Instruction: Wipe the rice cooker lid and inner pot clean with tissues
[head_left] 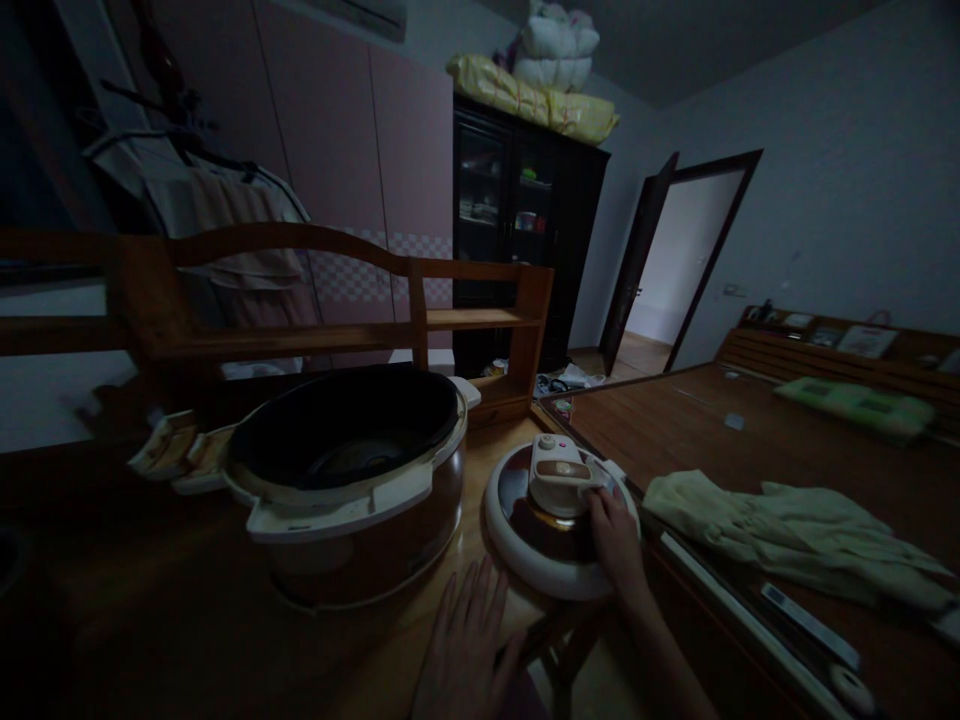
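Head view shows the lid [564, 538] already off the open pot [367, 540], right hand [616, 535] gripping its handle [564, 480], left hand [466, 645] empty, fingers spread.

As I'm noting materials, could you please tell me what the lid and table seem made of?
The lid: evenly pale rim, probably smooth plastic; reflective brown top, perhaps glossy plastic or metal. The table: probably varnished wood, from its warm tone and sheen.
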